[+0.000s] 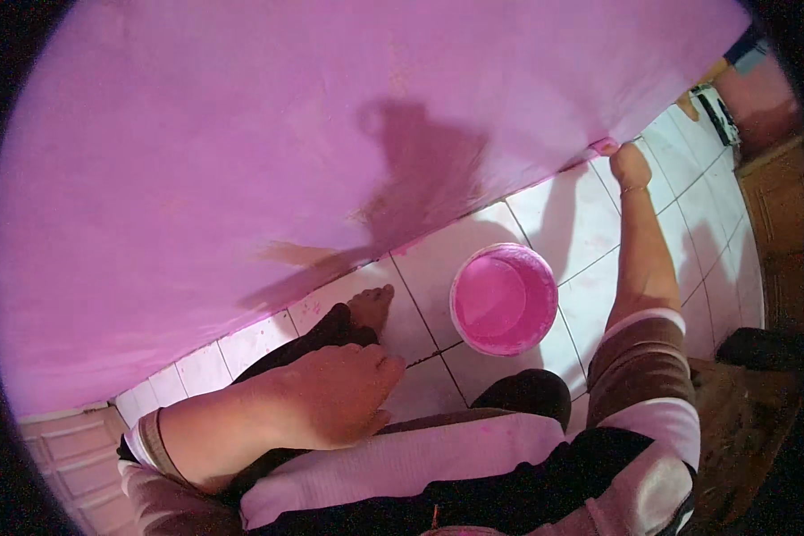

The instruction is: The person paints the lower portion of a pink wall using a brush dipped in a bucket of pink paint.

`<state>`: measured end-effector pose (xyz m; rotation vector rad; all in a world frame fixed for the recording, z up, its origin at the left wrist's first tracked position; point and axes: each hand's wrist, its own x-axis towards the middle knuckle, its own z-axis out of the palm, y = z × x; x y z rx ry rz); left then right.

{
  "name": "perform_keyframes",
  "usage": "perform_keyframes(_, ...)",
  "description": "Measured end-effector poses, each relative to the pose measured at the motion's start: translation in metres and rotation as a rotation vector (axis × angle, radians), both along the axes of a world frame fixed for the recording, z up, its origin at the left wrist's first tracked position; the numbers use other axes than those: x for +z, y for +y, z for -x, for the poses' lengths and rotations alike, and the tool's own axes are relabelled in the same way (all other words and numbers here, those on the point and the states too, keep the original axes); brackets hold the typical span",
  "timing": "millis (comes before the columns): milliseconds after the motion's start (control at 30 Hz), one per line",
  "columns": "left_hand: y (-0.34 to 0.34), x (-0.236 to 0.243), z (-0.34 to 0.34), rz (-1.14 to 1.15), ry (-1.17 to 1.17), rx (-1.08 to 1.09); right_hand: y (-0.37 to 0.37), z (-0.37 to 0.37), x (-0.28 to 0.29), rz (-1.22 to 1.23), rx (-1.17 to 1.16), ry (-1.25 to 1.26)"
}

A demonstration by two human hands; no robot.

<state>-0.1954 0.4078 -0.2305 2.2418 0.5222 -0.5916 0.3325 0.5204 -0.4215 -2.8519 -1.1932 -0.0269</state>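
Observation:
My right hand (632, 166) is stretched out to the foot of the pink wall (241, 134). Its fingers close round a small pink-smeared thing (604, 147), pressed where wall and floor meet; its kind is too small to make out. Closer to me, my left hand (344, 397) hangs over my bent leg, fingers curled in and nothing visible in them. On the tiles between my arms stands a round bucket (549, 299) with a whitish rim, holding pink paint (494, 295).
White floor tiles (581, 214) with dark joints run along the wall, spotted pink in places. Tan patches (304, 254) show low on the wall. My bare foot (372, 306) is close to it. Brown wooden furniture (777, 201) and a dark object (759, 348) are at the right.

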Motion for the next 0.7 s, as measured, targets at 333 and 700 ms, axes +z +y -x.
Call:
perform_keyframes(333,0.004,0.007,-0.011,0.07,0.097,0.005,-0.058,-0.009,0.188,-0.483,0.488,0.192)
perform_keyframes(700,-0.001,0.004,-0.01,0.005,0.042,0.007,-0.034,-0.015,0.021,0.127,0.162,0.033)
